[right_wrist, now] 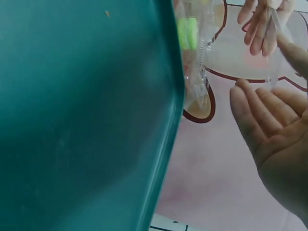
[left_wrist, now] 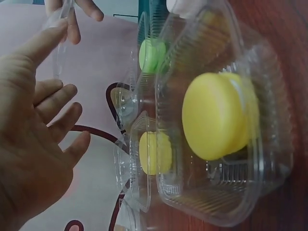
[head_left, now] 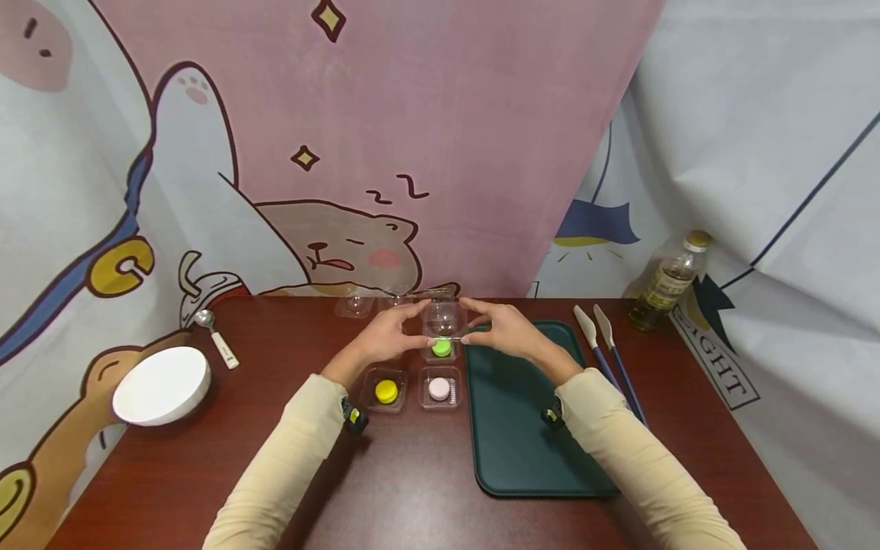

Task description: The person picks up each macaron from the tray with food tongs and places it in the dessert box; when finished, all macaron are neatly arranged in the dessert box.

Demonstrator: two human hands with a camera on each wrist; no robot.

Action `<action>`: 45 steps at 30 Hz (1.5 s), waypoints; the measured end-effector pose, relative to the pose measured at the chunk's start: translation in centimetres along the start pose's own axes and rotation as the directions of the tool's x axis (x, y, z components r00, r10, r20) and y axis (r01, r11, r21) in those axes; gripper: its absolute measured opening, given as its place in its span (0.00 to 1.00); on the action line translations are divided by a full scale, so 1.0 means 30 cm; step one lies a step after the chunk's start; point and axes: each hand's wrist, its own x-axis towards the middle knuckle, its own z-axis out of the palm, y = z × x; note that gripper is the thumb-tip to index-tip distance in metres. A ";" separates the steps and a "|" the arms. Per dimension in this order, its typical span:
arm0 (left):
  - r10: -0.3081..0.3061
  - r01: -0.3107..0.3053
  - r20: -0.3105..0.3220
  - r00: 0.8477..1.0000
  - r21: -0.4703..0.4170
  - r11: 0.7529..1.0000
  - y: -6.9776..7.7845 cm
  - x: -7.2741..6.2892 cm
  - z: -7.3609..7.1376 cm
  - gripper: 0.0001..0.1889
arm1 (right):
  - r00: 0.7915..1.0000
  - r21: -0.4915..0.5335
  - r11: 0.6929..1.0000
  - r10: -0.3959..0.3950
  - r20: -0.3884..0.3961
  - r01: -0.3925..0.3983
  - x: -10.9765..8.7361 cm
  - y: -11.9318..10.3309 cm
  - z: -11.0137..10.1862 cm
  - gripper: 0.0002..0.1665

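Between both hands, a clear plastic lid with a round dome (head_left: 443, 315) is held above a clear box with a green macaron (head_left: 441, 347). My left hand (head_left: 386, 334) pinches the lid's left edge with thumb and fingertips. At the opposite edge, my right hand (head_left: 510, 331) does likewise. Whether the lid is joined to a box cannot be told. Nearer stand two clear boxes, one with a yellow macaron (head_left: 386, 392), one with a pale pink macaron (head_left: 439, 389). The left wrist view shows a second yellow macaron (left_wrist: 155, 153), mostly hidden by the left hand in the head view.
A dark green tray (head_left: 509, 458) lies beneath the right forearm. Right of it are two blue-handled utensils (head_left: 605, 344) and an oil bottle (head_left: 665, 286). At left are a white bowl (head_left: 163, 386) and a measuring spoon (head_left: 216, 338). Clear domed plastic (head_left: 354, 303) lies by the back cloth.
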 end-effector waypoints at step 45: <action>-0.108 0.055 0.121 0.987 0.379 0.924 -0.048 0.036 0.058 0.41 | 0.995 -0.280 0.960 0.045 0.091 -0.018 0.064 0.060 0.128 0.44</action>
